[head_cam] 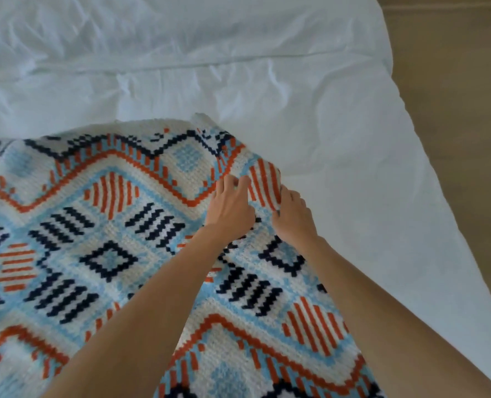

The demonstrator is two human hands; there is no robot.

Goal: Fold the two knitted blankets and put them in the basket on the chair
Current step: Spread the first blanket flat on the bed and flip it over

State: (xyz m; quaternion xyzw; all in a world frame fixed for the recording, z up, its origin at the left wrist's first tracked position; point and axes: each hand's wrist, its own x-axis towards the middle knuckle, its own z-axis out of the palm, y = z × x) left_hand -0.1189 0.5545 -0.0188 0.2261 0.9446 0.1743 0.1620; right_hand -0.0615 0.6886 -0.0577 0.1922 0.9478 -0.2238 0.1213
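Gripping a raised fold of the knitted blanket point(109, 225), the left hand point(230, 205) and right hand point(294, 219) flank it

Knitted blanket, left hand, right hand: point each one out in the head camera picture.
knitted blanket point(109, 259), head view, on the dark diamond motif left of the arms.
left hand point(230, 206), head view, on the back of the hand.
right hand point(294, 221), head view, on the back of the hand.

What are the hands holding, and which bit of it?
The knitted blanket. The left hand and right hand both pinch it at its right edge, near the far corner, either side of an orange-striped patch.
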